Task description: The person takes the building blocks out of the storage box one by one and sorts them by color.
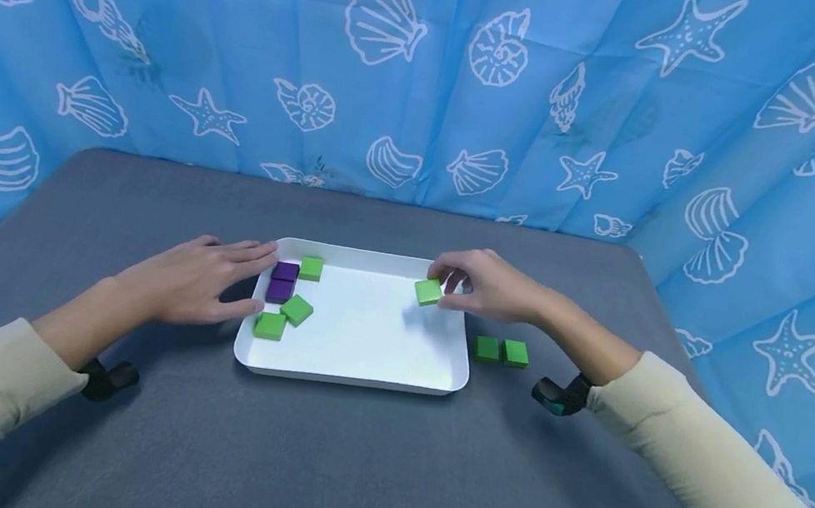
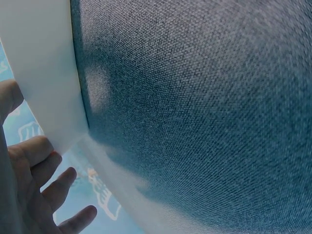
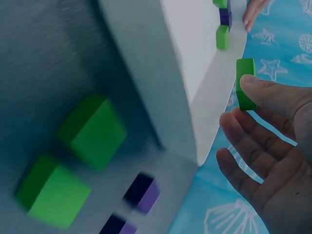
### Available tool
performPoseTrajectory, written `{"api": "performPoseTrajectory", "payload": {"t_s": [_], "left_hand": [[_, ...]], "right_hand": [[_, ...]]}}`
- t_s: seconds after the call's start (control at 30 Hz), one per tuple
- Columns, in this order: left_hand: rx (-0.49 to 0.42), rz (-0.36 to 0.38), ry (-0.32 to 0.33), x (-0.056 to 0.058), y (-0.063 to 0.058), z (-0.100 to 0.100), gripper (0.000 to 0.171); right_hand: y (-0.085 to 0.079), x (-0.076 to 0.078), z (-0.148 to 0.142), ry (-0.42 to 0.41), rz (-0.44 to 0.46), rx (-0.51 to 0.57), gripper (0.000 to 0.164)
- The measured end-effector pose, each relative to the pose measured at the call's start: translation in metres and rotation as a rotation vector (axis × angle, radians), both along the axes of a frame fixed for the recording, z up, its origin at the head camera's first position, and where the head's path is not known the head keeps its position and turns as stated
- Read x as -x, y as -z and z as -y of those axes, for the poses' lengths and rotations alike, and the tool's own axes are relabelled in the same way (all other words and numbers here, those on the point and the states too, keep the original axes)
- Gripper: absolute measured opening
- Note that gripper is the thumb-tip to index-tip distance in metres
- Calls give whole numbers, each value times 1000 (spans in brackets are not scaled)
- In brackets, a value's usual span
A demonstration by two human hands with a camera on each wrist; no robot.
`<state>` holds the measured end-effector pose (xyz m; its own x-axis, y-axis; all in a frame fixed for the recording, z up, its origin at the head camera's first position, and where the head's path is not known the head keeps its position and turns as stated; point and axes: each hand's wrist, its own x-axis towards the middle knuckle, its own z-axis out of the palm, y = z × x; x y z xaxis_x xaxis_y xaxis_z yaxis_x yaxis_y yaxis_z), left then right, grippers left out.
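Observation:
A green block (image 1: 428, 292) is pinched between the thumb and fingers of my right hand (image 1: 490, 286), raised over the right part of a white tray (image 1: 355, 380). The right wrist view shows the same green block (image 3: 246, 84) near the thumb tip. My left hand (image 1: 196, 280) touches the tray's left rim with thumb and fingers spread. Inside the tray, along its left side, lie two purple blocks (image 1: 281, 291) and three green blocks, one (image 1: 311, 268) at the back, one tilted (image 1: 296, 309), and one (image 1: 269, 325) in front.
Right of the tray, two green blocks (image 1: 501, 351) lie on the grey cloth-covered table (image 1: 384, 461). Two purple blocks (image 3: 142, 192) sit beyond them in the right wrist view, hidden in the head view. A blue shell-patterned curtain (image 1: 427, 80) hangs behind the table.

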<state>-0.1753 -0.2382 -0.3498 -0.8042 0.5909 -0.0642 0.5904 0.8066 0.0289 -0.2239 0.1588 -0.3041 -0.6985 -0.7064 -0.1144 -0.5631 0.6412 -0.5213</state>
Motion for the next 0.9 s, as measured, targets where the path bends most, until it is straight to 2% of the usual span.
{"api": "performPoseTrajectory", "payload": {"t_s": [0.37,0.7,0.9], "left_hand": [[5,-1,6,1,2,0,75],[8,10,-2,1,1,1,75],[12,12,-3,2,0,0,76]], "right_hand": [[0,-17,-58,57,-21,22,28],[4,-30,-103,198,-28,34,29],[13,-40,-125,236,-20,20,30]]}}
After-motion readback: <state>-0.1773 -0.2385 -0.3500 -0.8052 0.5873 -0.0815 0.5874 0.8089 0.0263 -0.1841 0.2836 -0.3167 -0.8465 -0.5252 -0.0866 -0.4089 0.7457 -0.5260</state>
